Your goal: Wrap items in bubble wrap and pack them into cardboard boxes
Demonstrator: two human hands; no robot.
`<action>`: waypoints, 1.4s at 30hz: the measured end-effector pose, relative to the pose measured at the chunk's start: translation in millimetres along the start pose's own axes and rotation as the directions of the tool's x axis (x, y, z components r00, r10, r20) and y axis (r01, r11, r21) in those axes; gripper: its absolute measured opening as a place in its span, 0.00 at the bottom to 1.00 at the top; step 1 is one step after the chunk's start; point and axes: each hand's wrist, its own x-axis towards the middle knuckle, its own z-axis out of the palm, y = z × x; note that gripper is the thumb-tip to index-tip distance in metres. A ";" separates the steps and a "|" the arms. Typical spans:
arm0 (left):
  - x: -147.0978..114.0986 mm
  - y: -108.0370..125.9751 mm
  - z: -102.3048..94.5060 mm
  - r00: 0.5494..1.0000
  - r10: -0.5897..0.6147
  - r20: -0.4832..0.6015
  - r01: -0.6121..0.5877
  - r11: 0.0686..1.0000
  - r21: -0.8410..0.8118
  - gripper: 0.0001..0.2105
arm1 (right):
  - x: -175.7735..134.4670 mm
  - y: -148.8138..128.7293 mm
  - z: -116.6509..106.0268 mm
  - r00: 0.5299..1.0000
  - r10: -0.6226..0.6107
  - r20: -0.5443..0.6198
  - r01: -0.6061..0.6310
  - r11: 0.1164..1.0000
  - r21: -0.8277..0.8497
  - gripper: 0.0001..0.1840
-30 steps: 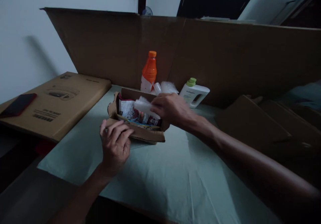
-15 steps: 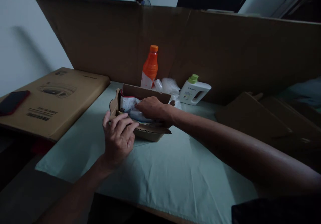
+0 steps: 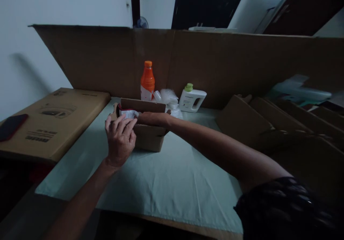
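Note:
A small open cardboard box (image 3: 149, 143) stands on the pale green cloth. My left hand (image 3: 120, 139) grips its front left corner, fingers hooked over the rim and thumb outside. Deep in the box is my right hand (image 3: 152, 119), its fingers hidden by the front wall. A white printed packet with a red edge (image 3: 128, 113) shows inside at the left, beside the right hand. Whether the right fingers hold or press anything is hidden.
Behind the box stand an orange bottle (image 3: 147, 80), clear bubble wrap (image 3: 170, 97) and a white jug with a green cap (image 3: 192, 99). A large flat carton (image 3: 61, 114) with a dark phone (image 3: 12, 126) lies left. Cardboard dividers (image 3: 242, 121) stand right; a tall cardboard panel (image 3: 201, 61) rises behind.
My right hand has sunk deeper into the box, so its fingers no longer show. My left hand stays at the front left corner. The view has tilted up and shifted right.

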 end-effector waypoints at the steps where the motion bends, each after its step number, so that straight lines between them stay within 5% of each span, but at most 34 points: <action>1: 0.2 0.1 -0.1 1.000 0.007 0.007 -0.007 1.000 0.004 0.18 | 1.0 -2.4 -1.1 1.000 0.003 -0.014 -0.003 1.000 0.005 0.15; 5: -2.9 -0.9 -6.2 1.000 0.007 0.026 -0.007 1.000 0.019 0.20 | -8.4 -0.4 -14.3 0.993 0.013 -0.118 -0.014 1.000 -0.009 0.13; 7: -8.5 -5.6 -12.5 0.999 -0.051 0.007 0.051 0.999 -0.004 0.26 | -32.0 10.9 -22.3 0.965 0.032 -0.261 -0.038 0.999 -0.016 0.15; 11: -26.7 -31.4 -21.7 0.943 -0.329 0.047 0.332 0.922 -0.202 0.35 | -108.6 38.9 -5.2 0.754 0.272 -0.598 -0.197 0.962 0.190 0.13; 13: -34.1 -48.3 -17.8 0.850 -0.499 0.169 0.526 0.783 -0.331 0.39 | -138.4 46.9 29.6 0.702 0.377 -0.604 -0.195 0.918 0.345 0.12; 15: -36.6 -62.1 -6.3 0.749 -0.578 0.323 0.656 0.580 -0.483 0.43 | -148.0 47.0 75.0 0.719 0.439 -0.539 -0.161 0.859 0.485 0.13; 19: -31.4 -73.0 27.0 0.646 -0.529 0.550 0.719 0.180 -0.672 0.41 | -114.1 26.7 147.8 0.680 0.480 -0.555 -0.022 0.769 0.639 0.32; 21: -31.8 -73.8 38.8 0.615 -0.535 0.579 0.725 0.095 -0.682 0.39 | -91.6 16.1 161.6 0.650 0.484 -0.586 0.051 0.742 0.669 0.35; 27: -57.6 -72.8 40.6 0.565 -0.506 0.652 0.784 0.085 -0.615 0.34 | -75.9 11.5 164.6 0.631 0.551 -0.546 0.098 0.642 0.760 0.32; 31: -51.7 -50.4 47.0 0.555 -0.505 0.661 0.774 0.023 -0.632 0.35 | -80.8 17.3 161.1 0.616 0.636 -0.464 0.109 0.515 0.850 0.29; 35: -25.7 -9.3 52.6 0.604 -0.434 0.669 0.724 -0.052 -0.687 0.40 | -111.2 23.8 156.8 0.482 0.761 -0.433 0.024 0.483 0.875 0.28; 39: -26.7 20.4 31.0 0.638 -0.316 0.702 0.704 -0.129 -0.698 0.39 | -148.6 15.5 152.9 0.339 0.835 -0.434 -0.114 0.495 0.862 0.24; 42: -47.8 10.6 1.2 0.576 -0.445 0.686 0.731 -0.094 -0.675 0.34 | -137.1 -3.5 142.5 0.396 0.770 -0.500 -0.095 0.576 0.812 0.22</action>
